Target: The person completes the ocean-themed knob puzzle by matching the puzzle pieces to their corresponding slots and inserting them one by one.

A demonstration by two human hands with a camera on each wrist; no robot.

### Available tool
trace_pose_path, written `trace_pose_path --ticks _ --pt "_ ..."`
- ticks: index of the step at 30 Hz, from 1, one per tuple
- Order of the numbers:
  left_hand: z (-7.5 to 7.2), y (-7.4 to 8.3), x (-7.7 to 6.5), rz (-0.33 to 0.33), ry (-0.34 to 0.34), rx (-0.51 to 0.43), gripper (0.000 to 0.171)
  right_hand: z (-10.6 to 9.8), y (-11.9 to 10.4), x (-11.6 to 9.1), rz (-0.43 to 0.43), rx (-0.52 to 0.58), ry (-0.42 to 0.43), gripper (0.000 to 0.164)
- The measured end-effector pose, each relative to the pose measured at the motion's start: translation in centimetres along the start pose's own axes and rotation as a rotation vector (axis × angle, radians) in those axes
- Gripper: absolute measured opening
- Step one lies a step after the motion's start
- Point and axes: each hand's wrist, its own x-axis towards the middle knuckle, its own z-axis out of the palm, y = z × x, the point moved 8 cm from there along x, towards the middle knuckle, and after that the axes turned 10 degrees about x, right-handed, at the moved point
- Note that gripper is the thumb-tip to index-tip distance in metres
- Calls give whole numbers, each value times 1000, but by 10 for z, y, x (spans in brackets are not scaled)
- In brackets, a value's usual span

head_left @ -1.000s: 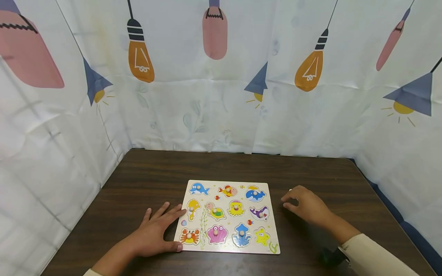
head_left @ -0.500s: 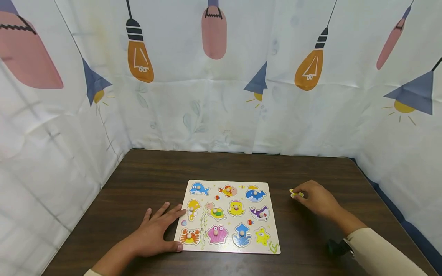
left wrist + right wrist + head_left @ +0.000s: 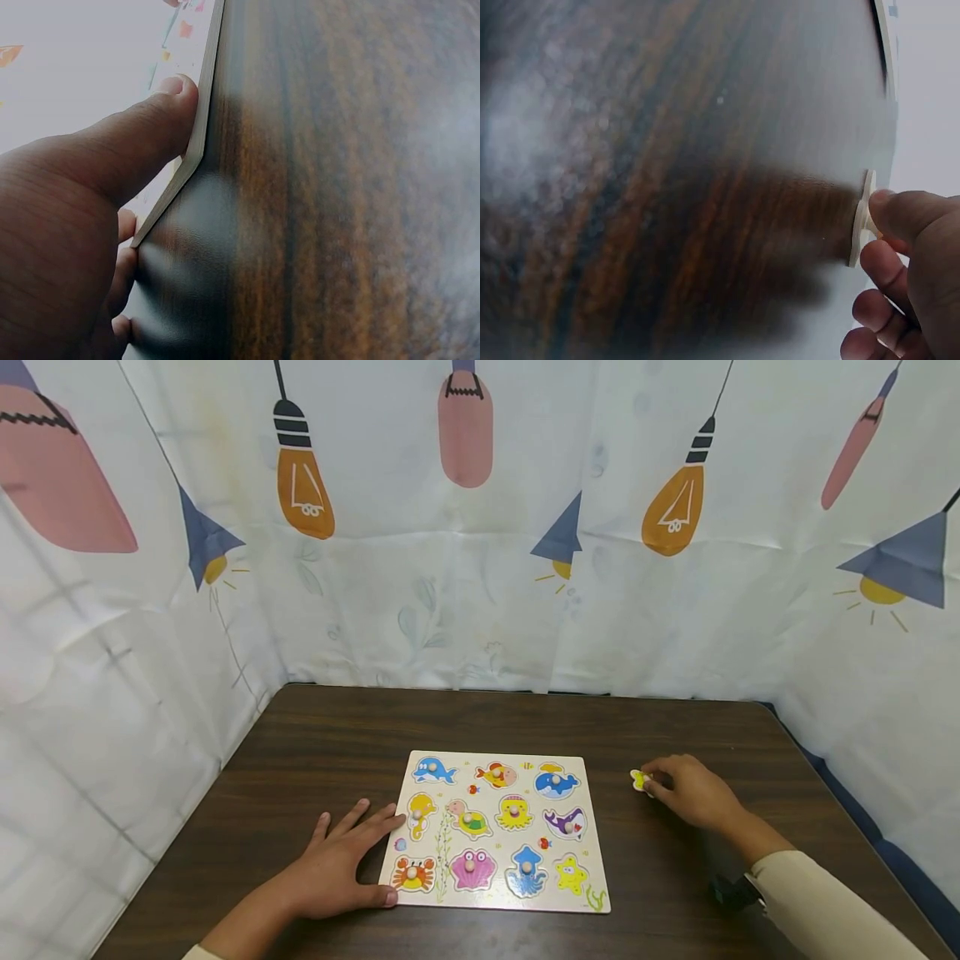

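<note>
A wooden peg puzzle board [image 3: 495,900] with sea-animal pictures lies flat on the table. My left hand [image 3: 337,864] spreads its fingers over the board's left edge, thumb [image 3: 161,116] at the near-left corner. To the right of the board, my right hand [image 3: 693,793] pinches a small yellow puzzle piece [image 3: 640,781] by its knob between thumb and fingers. Edge-on in the right wrist view, the thin piece [image 3: 860,225] sits close over the table. On the board, the yellow starfish picture [image 3: 572,875] shows no knob, while the other animals, such as the blue squid [image 3: 526,872], have one.
The dark wood-grain table [image 3: 360,727] extends around the board on all sides. Behind it and along both sides hangs a white curtain [image 3: 480,610] printed with lamps and bulbs. A dark band [image 3: 735,893] is worn on the right wrist.
My right hand has shifted slightly right, away from the board, and the yellow piece in its fingers has come into clearer view. The left hand and the board stay in place.
</note>
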Motion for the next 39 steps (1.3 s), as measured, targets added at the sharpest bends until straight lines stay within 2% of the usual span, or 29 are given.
trace_pose_path --ticks 8,15,24,33,35,39 --pt "0 1 0 -1 -1 4 97 2 -2 1 -2 18 -13 12" --pt "-1 1 0 5 2 0 97 1 -14 -2 -49 24 -7 11" --pt "-1 1 0 3 2 -2 97 7 -20 -5 -22 51 7 9" --pt "-1 1 0 4 7 3 98 10 -37 -10 -152 35 49 21" --pt "-1 1 1 4 6 6 98 10 -39 -11 -151 32 56 18" --pt "0 0 1 4 5 13 97 11 -37 -11 -90 41 46 12"
